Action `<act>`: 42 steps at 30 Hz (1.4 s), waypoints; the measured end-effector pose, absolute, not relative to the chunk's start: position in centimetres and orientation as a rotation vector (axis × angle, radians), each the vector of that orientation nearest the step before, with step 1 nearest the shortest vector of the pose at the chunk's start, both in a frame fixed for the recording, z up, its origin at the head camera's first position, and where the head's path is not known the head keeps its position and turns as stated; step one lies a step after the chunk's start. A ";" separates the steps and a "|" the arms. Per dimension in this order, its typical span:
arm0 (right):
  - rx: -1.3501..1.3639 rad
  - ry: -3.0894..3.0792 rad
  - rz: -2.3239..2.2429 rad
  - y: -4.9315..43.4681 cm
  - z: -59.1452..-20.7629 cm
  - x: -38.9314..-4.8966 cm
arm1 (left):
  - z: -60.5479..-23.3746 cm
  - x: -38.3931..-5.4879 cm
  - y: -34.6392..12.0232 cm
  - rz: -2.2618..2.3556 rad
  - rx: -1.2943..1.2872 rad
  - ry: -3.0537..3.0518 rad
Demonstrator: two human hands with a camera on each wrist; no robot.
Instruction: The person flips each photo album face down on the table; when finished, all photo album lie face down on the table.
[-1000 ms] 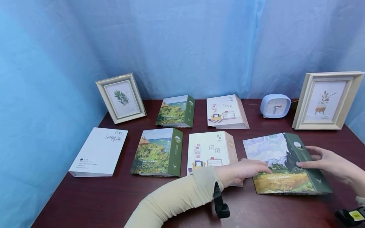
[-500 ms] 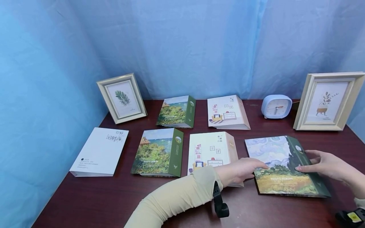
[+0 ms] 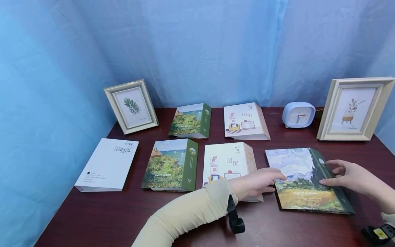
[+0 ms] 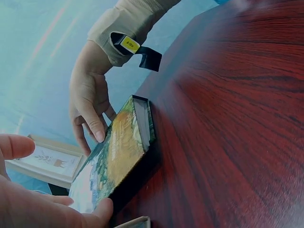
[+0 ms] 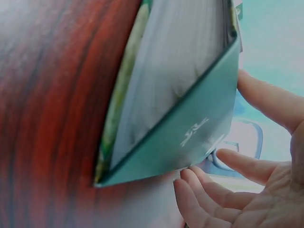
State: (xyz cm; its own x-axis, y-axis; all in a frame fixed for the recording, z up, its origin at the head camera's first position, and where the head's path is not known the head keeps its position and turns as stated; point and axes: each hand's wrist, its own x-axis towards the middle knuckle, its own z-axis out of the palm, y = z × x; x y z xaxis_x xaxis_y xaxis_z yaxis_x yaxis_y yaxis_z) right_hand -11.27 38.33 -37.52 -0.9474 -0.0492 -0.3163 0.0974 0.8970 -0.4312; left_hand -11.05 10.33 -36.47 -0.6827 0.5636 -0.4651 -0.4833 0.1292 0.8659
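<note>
A photo album (image 3: pixel 303 181) with a painted cover of a pale sky, dark trees and a golden field lies at the right front of the table. At its left edge rests my left hand (image 3: pixel 256 182), fingers reaching onto the cover and otherwise fairly straight. My right hand (image 3: pixel 350 175) is at the opposite side, thumb on the cover and the other fingers beside the green spine. In the right wrist view those fingers (image 5: pixel 237 164) are spread loosely along the spine (image 5: pixel 190 130), and page edges (image 5: pixel 175 61) show. The left wrist view shows the album (image 4: pixel 121 152) between both hands.
Left of it lies a white album (image 3: pixel 226 161) with room drawings, partly under my left forearm. Two seaside albums (image 3: pixel 168 164), another room-drawing album (image 3: pixel 243 121) and a white one (image 3: pixel 106 164) lie around. Behind stand a blue clock (image 3: pixel 298 115) and two frames (image 3: pixel 324 113).
The album's spine side has shifted slightly left and the album now sits squarer. My left fingers have drawn back left toward its edge; my right hand has followed the spine.
</note>
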 end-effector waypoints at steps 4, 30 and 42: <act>0.028 2.814 -0.650 38.2 -37.4 -11.3 | -35.8 -11.2 9.7 1.706 0.056 1.584; -0.199 2.907 -0.992 28.5 -33.4 -12.6 | -32.9 -13.3 -0.9 1.742 0.353 1.835; -0.319 2.793 -1.168 22.0 -31.7 -13.7 | -32.8 -13.0 -8.9 1.686 0.329 2.097</act>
